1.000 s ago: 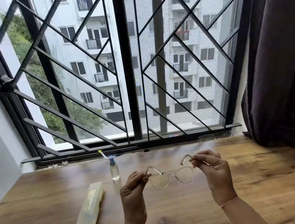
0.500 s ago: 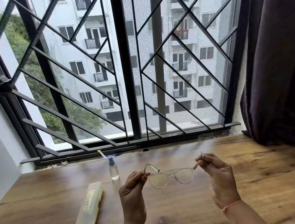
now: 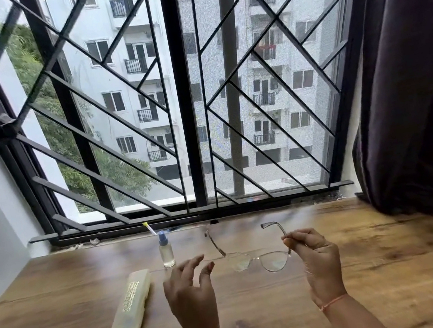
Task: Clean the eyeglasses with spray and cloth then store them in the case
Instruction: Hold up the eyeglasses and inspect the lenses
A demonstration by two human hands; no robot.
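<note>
The eyeglasses (image 3: 257, 260) are held over the surface (image 3: 398, 262), long axis 9-to-3, temples pointed toward 12, pinched at one hinge by the right hand (image 3: 318, 258). The left hand (image 3: 190, 288) is released, fingers spread, at their 9.

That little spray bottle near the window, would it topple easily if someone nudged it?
Probably: the spray bottle stands upright, tall and narrow, so a nudge near its blue cap could tip it. It looks small and clear, so it is likely light. Fallen, its round body might roll.
</note>
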